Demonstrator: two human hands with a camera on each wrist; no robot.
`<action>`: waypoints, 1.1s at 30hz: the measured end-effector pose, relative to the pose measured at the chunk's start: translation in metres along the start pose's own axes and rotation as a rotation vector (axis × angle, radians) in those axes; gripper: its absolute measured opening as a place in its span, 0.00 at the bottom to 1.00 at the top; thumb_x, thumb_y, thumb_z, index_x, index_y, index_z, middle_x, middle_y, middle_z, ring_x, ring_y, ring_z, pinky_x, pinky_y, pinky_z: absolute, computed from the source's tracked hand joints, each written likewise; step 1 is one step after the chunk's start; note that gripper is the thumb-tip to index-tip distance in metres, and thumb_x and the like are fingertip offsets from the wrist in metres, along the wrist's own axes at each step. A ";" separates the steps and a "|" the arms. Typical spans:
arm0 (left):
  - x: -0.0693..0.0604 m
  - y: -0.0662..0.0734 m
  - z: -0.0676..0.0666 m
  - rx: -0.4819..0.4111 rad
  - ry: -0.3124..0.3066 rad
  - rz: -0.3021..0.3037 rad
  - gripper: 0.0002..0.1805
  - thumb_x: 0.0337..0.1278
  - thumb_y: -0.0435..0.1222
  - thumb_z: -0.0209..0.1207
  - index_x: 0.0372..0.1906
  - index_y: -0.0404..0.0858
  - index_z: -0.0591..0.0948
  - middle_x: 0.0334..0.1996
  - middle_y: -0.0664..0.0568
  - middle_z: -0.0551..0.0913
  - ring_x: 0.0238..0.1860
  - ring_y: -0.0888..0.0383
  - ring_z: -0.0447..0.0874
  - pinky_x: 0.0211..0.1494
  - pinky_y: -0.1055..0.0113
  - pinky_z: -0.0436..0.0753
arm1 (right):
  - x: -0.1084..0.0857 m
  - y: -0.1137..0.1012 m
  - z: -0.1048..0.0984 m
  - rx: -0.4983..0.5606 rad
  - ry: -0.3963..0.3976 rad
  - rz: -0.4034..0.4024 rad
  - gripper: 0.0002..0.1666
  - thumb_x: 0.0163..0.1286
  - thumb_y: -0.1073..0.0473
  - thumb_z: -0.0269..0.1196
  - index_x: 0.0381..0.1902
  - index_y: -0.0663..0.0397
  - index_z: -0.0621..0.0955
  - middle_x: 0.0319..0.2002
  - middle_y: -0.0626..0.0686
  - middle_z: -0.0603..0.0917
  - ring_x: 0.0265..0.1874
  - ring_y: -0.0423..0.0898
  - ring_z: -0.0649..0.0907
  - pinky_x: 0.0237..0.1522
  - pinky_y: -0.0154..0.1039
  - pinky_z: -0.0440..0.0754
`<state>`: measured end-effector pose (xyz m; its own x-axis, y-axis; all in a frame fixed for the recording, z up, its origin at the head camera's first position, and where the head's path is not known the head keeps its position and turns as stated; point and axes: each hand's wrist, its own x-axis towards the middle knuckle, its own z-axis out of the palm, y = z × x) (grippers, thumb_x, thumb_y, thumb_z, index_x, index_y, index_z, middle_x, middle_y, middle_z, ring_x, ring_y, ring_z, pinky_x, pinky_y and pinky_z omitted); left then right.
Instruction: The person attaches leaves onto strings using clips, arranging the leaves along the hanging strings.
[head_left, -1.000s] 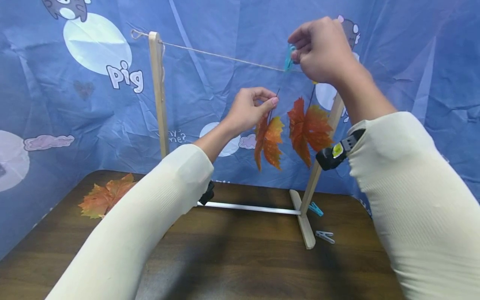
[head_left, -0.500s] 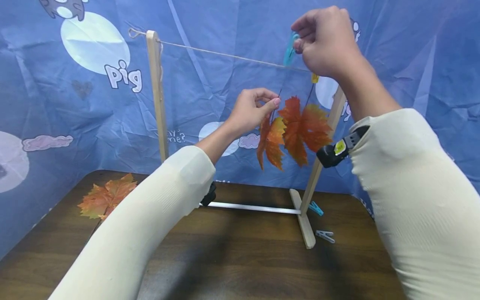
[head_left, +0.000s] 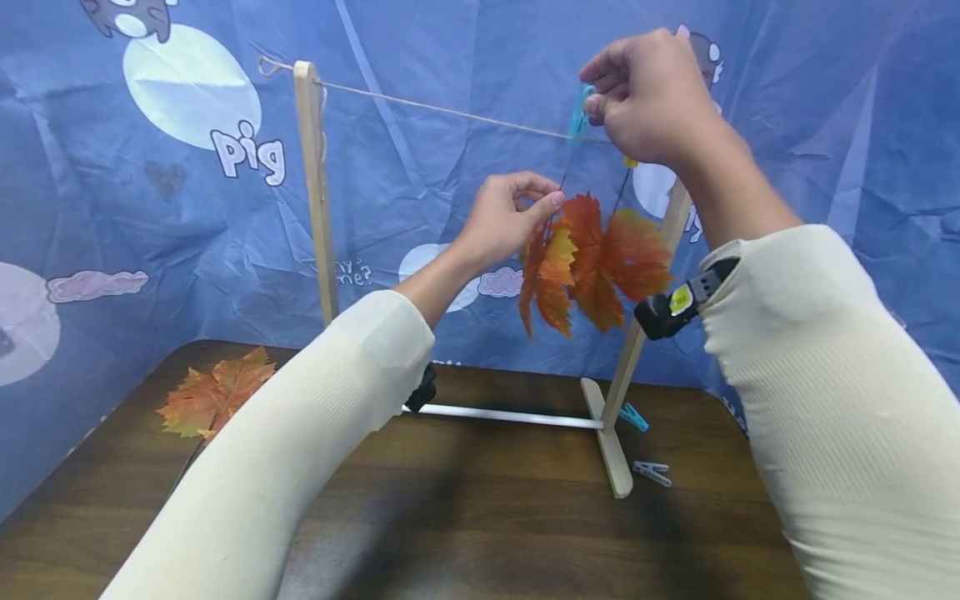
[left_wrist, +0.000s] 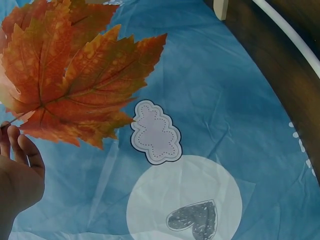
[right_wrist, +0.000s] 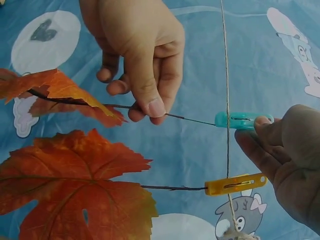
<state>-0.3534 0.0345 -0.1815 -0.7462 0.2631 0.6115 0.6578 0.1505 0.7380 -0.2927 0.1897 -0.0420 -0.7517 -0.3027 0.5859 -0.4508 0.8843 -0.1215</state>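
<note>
In the head view my left hand [head_left: 510,217] pinches the thin dark stem of an orange maple leaf [head_left: 546,279] below the twine [head_left: 442,108]. My right hand [head_left: 648,96] pinches a teal clothespin [right_wrist: 243,120] at the twine. As the right wrist view shows, the stem's tip reaches that clothespin's nose; whether it is clamped I cannot tell. Beside it, a yellow clothespin [right_wrist: 235,185] on the twine holds a second maple leaf [right_wrist: 85,185] by its stem. The left wrist view has leaf [left_wrist: 70,95] and part of the left hand [left_wrist: 20,175].
The twine spans two wooden posts [head_left: 317,192], joined low by a white bar [head_left: 510,416]. Another maple leaf [head_left: 213,393] lies on the table [head_left: 480,517] at left. A blue clothespin [head_left: 633,417] and a grey one [head_left: 652,473] lie by the right foot [head_left: 611,450].
The right hand lifted slightly with the teal clothespin, then came back down to the twine. The left hand shifted a little right with its leaf, which now overlaps the hanging leaf.
</note>
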 end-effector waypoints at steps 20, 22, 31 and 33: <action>0.001 0.004 0.000 -0.023 0.006 0.004 0.15 0.73 0.41 0.61 0.53 0.35 0.86 0.41 0.51 0.88 0.36 0.52 0.85 0.35 0.64 0.80 | -0.001 -0.004 -0.004 0.001 0.019 0.001 0.20 0.81 0.62 0.52 0.65 0.62 0.79 0.56 0.59 0.86 0.57 0.52 0.85 0.73 0.43 0.66; 0.000 0.004 0.001 -0.030 0.013 0.014 0.15 0.73 0.41 0.61 0.53 0.34 0.86 0.41 0.50 0.88 0.35 0.50 0.85 0.34 0.64 0.80 | -0.001 -0.004 -0.003 -0.011 0.010 -0.004 0.20 0.81 0.62 0.52 0.64 0.62 0.80 0.54 0.59 0.87 0.57 0.52 0.84 0.78 0.41 0.52; 0.001 0.005 0.001 -0.049 0.059 0.051 0.15 0.72 0.39 0.62 0.51 0.32 0.87 0.40 0.48 0.88 0.30 0.46 0.83 0.27 0.65 0.75 | 0.000 -0.003 0.000 0.000 -0.016 0.009 0.20 0.80 0.63 0.52 0.63 0.62 0.80 0.53 0.59 0.87 0.57 0.52 0.85 0.79 0.41 0.37; 0.002 0.006 0.002 -0.050 0.067 0.054 0.15 0.71 0.39 0.63 0.51 0.32 0.87 0.40 0.48 0.88 0.29 0.47 0.83 0.27 0.65 0.76 | -0.001 -0.003 0.001 0.023 -0.021 0.021 0.20 0.79 0.64 0.53 0.63 0.63 0.80 0.54 0.60 0.87 0.56 0.52 0.85 0.78 0.44 0.54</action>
<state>-0.3507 0.0376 -0.1762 -0.7160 0.2047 0.6674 0.6926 0.0894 0.7157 -0.2911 0.1868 -0.0427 -0.7706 -0.2918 0.5665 -0.4459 0.8820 -0.1522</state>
